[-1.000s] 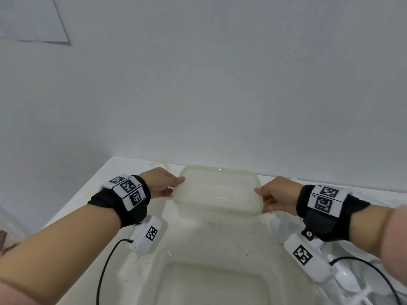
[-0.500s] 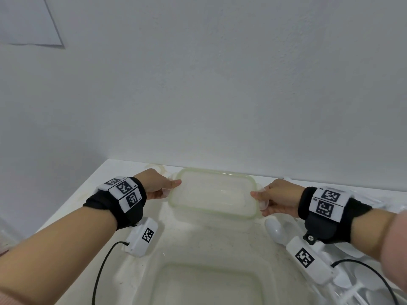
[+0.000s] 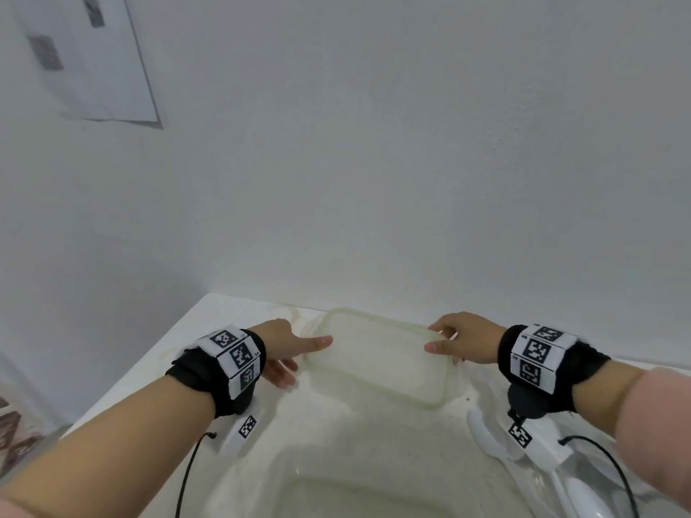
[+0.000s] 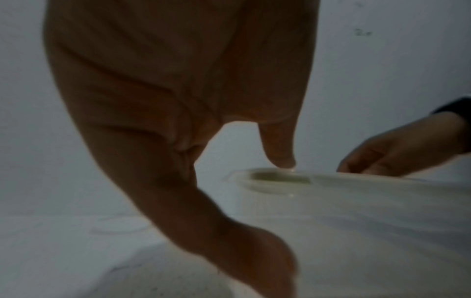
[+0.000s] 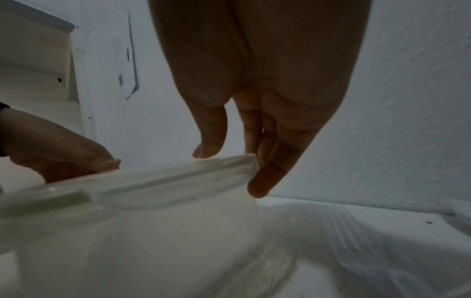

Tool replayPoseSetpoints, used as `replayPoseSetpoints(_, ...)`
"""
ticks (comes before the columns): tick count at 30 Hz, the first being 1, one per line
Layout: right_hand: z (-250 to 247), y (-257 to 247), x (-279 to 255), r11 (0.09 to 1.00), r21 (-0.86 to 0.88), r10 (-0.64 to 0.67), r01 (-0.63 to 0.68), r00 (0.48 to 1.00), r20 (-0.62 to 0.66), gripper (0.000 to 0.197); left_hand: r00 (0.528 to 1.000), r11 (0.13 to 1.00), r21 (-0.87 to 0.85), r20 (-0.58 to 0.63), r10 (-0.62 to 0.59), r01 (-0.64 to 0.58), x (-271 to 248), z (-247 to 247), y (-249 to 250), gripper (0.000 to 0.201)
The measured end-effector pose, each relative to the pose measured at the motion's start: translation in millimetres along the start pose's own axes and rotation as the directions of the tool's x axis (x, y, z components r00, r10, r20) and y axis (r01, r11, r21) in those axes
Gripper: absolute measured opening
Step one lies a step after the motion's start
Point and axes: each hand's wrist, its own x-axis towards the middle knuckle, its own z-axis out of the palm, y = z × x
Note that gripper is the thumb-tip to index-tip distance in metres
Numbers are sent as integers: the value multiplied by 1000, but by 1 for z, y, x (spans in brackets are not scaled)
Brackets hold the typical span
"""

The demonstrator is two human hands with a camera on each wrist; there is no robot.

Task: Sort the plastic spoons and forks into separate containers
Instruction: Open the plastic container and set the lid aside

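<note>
Here my two hands hold one translucent tub by its short ends near the back of the white table, close to the wall. My left hand has its thumb laid on the left rim and its fingers lower along the tub's side, so it pinches that end; the left wrist view shows the thumb tip just touching the rim. My right hand pinches the right end, thumb on top of the rim and fingers curled round the far corner, as the right wrist view shows at the tub's lip. The tub sits skewed, its right end nearer me than its left. Behind it only a narrow strip of table runs to the wall; to its left the table lies bare out to the left edge; toward me a second, larger tub fills the near middle, with a band of table between the two. Counted: two tubs. On my right, by the wrist, white spoons lie in a loose heap, at least two plain to see; the rest blur together and I cannot count them or pick out forks. A sheet of paper hangs on the wall at upper left.
</note>
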Motion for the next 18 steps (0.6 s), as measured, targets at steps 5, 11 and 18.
replayPoseSetpoints(5, 5, 0, -12, 994, 99, 35, -36, 999, 15, 39, 983, 993, -117, 185, 6, 16, -17, 6, -3, 62)
replayPoseSetpoints(11, 0, -11, -24, 997, 25, 70, -80, 963, 260, 55, 987, 952, -267, -100, 126, -148, 1, 18, 0, 31)
replayPoseSetpoints(18, -2, -23, 9, 966, 238, 66, -102, 986, 156, 38, 991, 930, -359, 82, 110, -74, -7, 24, 5, 31)
